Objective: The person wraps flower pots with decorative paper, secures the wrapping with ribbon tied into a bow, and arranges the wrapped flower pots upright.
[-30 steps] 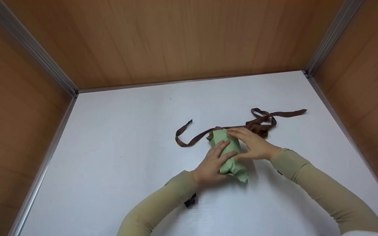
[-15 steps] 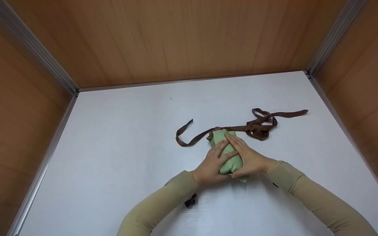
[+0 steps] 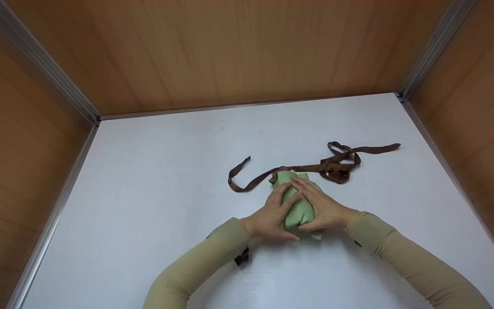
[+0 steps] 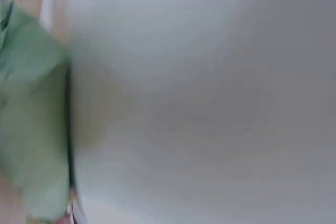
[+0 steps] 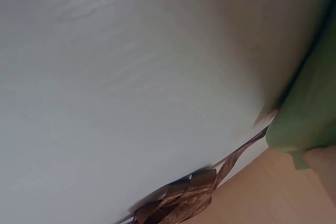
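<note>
A bundle wrapped in light green paper [image 3: 300,212] lies tilted on the white table, its crumpled end nearer me. A pink and dark green bit shows at its far end. Along its right side my right hand [image 3: 326,210] holds it, fingers over the top and thumb by the near end. My left hand [image 3: 268,216] rests at the left side with fingers spread over the paper, its thumb stretched out past the near end. In the left wrist view the green paper [image 4: 37,129] fills the left edge; in the right wrist view, the paper [image 5: 310,98] shows at right.
A brown ribbon [image 3: 302,168] runs behind the bundle, with a loose tail to the left and a looped heap [image 3: 337,169] to the right. A small black object [image 3: 242,256] sits by the left sleeve. Wooden panels [image 3: 247,51] enclose the white table [image 3: 157,171].
My right hand has come down and closed around the bundle's right side, uncovering the ribbon heap. My left hand has shifted slightly left, its thumb now stretched out near the crumpled end.
</note>
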Motion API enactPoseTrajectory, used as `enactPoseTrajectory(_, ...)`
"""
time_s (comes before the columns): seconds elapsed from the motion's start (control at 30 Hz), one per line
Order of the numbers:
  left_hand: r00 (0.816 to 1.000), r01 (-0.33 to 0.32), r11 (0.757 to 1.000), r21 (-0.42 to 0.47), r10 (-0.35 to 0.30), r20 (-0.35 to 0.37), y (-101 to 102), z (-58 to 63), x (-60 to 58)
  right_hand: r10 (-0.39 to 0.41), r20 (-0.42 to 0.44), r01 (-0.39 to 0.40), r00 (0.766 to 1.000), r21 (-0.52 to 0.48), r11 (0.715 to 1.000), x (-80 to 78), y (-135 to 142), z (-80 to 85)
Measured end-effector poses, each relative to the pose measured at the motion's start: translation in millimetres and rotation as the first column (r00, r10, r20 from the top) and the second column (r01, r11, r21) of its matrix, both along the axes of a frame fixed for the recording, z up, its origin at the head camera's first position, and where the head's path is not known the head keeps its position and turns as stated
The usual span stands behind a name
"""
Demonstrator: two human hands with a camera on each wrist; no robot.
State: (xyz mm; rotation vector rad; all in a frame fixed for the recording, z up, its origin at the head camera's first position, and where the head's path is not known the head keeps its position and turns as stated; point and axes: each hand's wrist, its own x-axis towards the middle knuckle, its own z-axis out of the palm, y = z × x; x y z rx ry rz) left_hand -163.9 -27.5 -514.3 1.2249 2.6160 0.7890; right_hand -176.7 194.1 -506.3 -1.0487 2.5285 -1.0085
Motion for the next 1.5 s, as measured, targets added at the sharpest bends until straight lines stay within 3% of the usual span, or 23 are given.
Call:
enactPoseTrajectory(0.07, 0.995, -0.042, 0.997, 0.07, 0.035, 0.095, -9, 2.6, -8.6, -0.002, -0.005, 0.002, 1.0, 0.016, 1.0, 0.1, -1, 0.4)
enactPoseTrajectory(0.13, 0.979, -0.158, 0.977, 0.143, 0.136, 0.151, -17, 1.9, -18.6, -0.008, -0.005, 0.008, 1.0, 0.027, 1.0, 0.2, -2, 1.2)
enactPoseTrajectory(0.27, 0.909, -0.4, 0.903, 0.154, 0.37, 0.192, -31, -4.2, -38.5, -0.015, 0.018, 0.014, 1.0, 0.03, 0.999, 0.3, -2, 2.6)
enactPoseTrajectory(0.33, 0.878, -0.46, 0.882, 0.104, 0.435, 0.198, -35, -7.2, -46.0, -0.016, 0.025, 0.015, 1.0, 0.03, 0.999, 0.1, -2, 2.9)
enactPoseTrajectory(0.4, 0.86, -0.485, 0.874, 0.044, 0.467, 0.208, -38, -8.6, -51.1, -0.016, 0.026, 0.015, 1.0, 0.028, 0.999, -0.1, -2, 3.0)
enactPoseTrajectory(0.57, 0.834, -0.513, 0.858, -0.033, 0.507, 0.216, -36, -6.7, -59.4, -0.025, 0.012, 0.025, 1.0, 0.026, 0.999, -1.5, -2, 2.8)
enactPoseTrajectory(0.73, 0.817, -0.525, 0.845, -0.102, 0.533, 0.218, -32, -4.0, -64.4, -0.024, -0.002, 0.024, 1.0, 0.032, 0.999, -1.6, -3, 0.7)
enactPoseTrajectory(0.93, 0.803, -0.515, 0.847, -0.127, 0.529, 0.275, -30, -3.5, -66.9, -0.024, 0.003, 0.024, 1.0, 0.027, 0.999, -0.8, -4, -1.0)
enactPoseTrajectory(1.13, 0.812, -0.496, 0.863, -0.101, 0.501, 0.298, -27, -7.1, -66.3, -0.024, 0.009, 0.024, 1.0, 0.018, 1.0, -0.9, -2, -2.4)
enactPoseTrajectory(1.23, 0.832, -0.475, 0.875, -0.088, 0.48, 0.278, -25, -9.2, -65.4, -0.021, 0.004, 0.021, 1.0, 0.022, 1.0, -1.0, -1, -3.0)
enactPoseTrajectory(1.37, 0.874, -0.429, 0.902, -0.055, 0.429, 0.229, -26, -10.1, -65.3, -0.016, 0.0, 0.016, 1.0, 0.015, 1.0, -0.8, -1, -1.9)
enactPoseTrajectory(1.5, 0.894, -0.405, 0.913, -0.037, 0.404, 0.195, -29, -7.4, -66.4, -0.018, 0.005, 0.018, 1.0, 0.01, 1.0, -0.3, -1, 0.6)
